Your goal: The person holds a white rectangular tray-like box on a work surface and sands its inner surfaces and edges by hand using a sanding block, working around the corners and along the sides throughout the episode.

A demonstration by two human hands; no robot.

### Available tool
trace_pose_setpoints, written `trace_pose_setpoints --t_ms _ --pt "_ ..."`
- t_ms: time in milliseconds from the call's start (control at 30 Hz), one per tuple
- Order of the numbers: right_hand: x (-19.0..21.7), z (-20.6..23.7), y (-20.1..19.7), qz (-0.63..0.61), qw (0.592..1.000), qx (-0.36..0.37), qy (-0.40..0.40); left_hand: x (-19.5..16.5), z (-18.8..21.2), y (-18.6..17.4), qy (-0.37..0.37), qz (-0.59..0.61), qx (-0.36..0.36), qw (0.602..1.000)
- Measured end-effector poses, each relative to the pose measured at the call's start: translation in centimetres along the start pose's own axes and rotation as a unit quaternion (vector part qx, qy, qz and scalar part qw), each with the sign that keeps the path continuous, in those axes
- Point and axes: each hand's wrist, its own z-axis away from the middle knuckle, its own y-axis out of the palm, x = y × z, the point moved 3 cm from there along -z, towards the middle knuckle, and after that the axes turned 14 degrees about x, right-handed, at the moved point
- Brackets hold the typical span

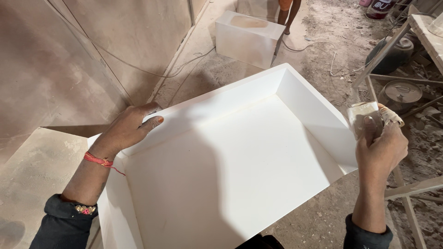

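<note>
Sanding looked like the step in hand, judging only from what was held and where. A large white open-topped box with smooth painted-looking panels (230,166) was tilted up in front of the person, its open side turned toward the camera, resting low over a dusty workshop floor (323,46).

The left hand (127,129) was laid flat over the top edge of the box's left wall, fingers (150,122) stretched out and only loosely curled, nothing gripped, more of a steadying press than a hold. A red thread (99,160) was tied round that wrist above a dark sleeve cuff.

The right hand (380,147) was closed fairly tight round a folded, worn piece of tan sandpaper (369,115), thumb pressed on its face. It was held just beside the box's right wall, near the upper edge; whether paper and wall were actually touching couldn't be made out.

As a guess, the next move would call for the paper being brought flat against that right wall or its rim, with the left hand kept pressed so the box wouldn't rock.

Further back, a second white block-shaped box (249,37) was seen on the floor, a white cable (318,46) trailed past it, and another person's legs (288,14) were visible at the top. Round dark tins (400,92) were sat under a wooden frame (383,55) at the right.
</note>
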Motion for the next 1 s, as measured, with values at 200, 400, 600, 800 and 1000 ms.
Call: trace_pose_setpoints --t_ms 200,400,600,800,1000 --pt "-0.4 0.2 -0.1 0.017 1.000 -0.015 -0.003 0.4 -0.3 0.3 0.018 -0.006 -0.012 1.000" --pt "-3.7 0.4 1.8 0.056 0.998 -0.009 0.010 0.4 -0.3 0.3 0.013 -0.011 -0.011 1.000" --pt "-5.5 0.4 3.0 0.086 0.996 -0.010 0.017 0.2 -0.2 0.3 -0.017 -0.002 0.001 1.000" --pt "-5.3 0.6 2.7 0.073 0.997 -0.033 -0.021 0.0 -0.3 0.3 -0.008 -0.008 0.000 1.000" --pt "-3.9 0.6 2.0 0.068 0.997 -0.026 -0.009 0.3 -0.4 0.5 -0.004 -0.007 0.000 1.000"
